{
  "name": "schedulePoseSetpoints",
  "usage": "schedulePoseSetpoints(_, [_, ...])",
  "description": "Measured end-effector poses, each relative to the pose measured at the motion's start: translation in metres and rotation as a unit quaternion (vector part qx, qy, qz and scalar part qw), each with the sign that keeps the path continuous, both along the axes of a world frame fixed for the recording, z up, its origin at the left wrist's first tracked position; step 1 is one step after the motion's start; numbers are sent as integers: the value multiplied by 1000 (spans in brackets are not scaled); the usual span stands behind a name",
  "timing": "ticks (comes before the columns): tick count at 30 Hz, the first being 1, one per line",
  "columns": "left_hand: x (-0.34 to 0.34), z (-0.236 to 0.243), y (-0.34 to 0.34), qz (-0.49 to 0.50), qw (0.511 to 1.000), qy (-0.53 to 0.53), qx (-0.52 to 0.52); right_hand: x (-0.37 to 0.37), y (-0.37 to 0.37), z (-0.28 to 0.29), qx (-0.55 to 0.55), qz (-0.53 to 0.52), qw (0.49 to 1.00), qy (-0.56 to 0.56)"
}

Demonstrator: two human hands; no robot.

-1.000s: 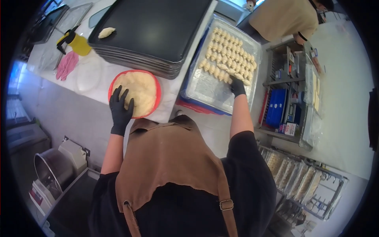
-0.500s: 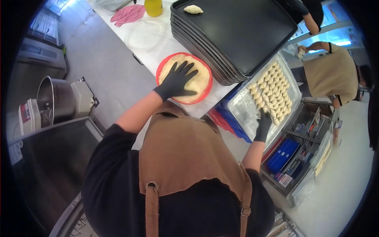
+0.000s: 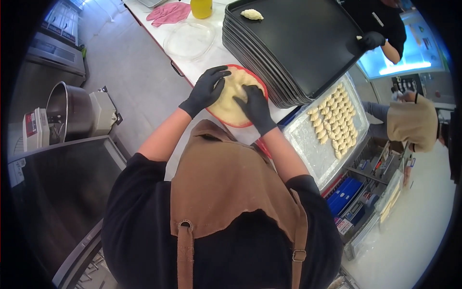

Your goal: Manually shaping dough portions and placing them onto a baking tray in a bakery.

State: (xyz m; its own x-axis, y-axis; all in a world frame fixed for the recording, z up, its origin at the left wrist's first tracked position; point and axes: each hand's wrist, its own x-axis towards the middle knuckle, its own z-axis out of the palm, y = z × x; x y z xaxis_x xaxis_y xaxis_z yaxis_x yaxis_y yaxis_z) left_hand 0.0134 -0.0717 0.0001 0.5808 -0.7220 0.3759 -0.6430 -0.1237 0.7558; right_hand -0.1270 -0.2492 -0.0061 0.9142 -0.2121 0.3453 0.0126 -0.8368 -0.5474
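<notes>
My left hand (image 3: 206,88), black-gloved, rests curved on the far left side of the pale dough (image 3: 230,108) in a red round container (image 3: 263,82), fingers and thumb apart. My right hand (image 3: 255,106), also gloved, digs into the dough's right side, thumb and fingers bent around part of it. Just beyond stands a stack of dark baking trays (image 3: 298,53), with one small shaped dough piece (image 3: 251,14) on top. To my right lies a metal tray (image 3: 308,159) holding rows of several small shaped dough pieces (image 3: 332,120).
A co-worker's gloved hand (image 3: 370,41) is at the stack's right corner; another person (image 3: 411,123) bends at the right. On the bench are a pink cloth (image 3: 168,13), yellow bottle (image 3: 201,8) and clear lid (image 3: 189,38). Left stand a mixer bowl (image 3: 67,111) and shelved racks (image 3: 365,178) are right.
My right hand has moved from the tray of shaped pieces into the red container. My left hand has shifted to its far left side. The view has swung round, showing the co-worker's gloved hand.
</notes>
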Motion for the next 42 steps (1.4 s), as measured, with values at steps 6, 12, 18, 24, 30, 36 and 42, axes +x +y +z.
schedulePoseSetpoints(6, [-9,3,22,101,994,10,-39,-3,5,10,-28,82,996,-6])
schedulePoseSetpoints(12, [-8,-1,25,104,994,2,-44,31,-5,3,1,113,993,30])
schedulePoseSetpoints(18, [-18,-3,31,111,992,-4,-52,14,-3,6,94,25,983,153])
schedulePoseSetpoints(24, [-17,-3,27,67,997,-21,-20,38,-18,3,318,-34,921,223])
schedulePoseSetpoints(30, [-20,18,16,40,960,-222,167,28,-39,23,697,-23,661,278])
schedulePoseSetpoints(36, [-13,32,14,2,978,-173,115,15,-46,24,714,15,631,302])
schedulePoseSetpoints(42, [-9,43,8,-127,985,93,73,9,-20,89,516,42,818,251])
